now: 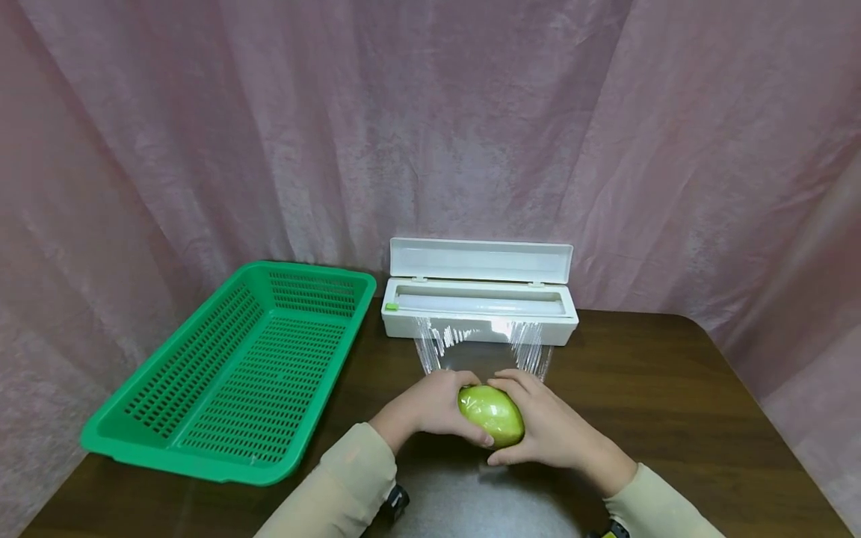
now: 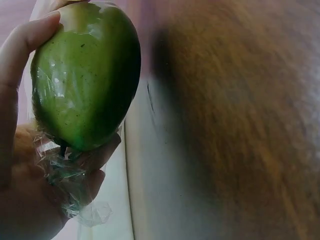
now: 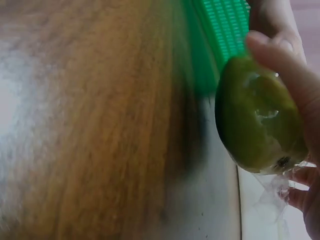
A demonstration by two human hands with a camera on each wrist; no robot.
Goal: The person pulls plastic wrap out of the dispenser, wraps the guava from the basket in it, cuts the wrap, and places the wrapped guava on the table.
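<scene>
A green mango (image 1: 491,415) is held between both hands above the near part of the table. My left hand (image 1: 440,403) grips its left side, and my right hand (image 1: 548,422) curves round the right side. Clear cling film lies tight and shiny over the skin. Below the stem end in the left wrist view, crumpled film (image 2: 75,185) bunches against the fingers. More loose film (image 3: 275,192) gathers by the right fingers in the right wrist view. A creased sheet of cling film (image 1: 430,347) stretches from the white dispenser box (image 1: 398,326) toward the hands.
The dispenser's lid (image 1: 480,260) stands raised, with a film roll (image 1: 477,303) inside and a small green piece (image 1: 392,306) on its front edge. A green perforated basket (image 1: 188,465) sits left on the dark wooden table (image 1: 673,403). Pink curtains (image 1: 430,119) hang behind.
</scene>
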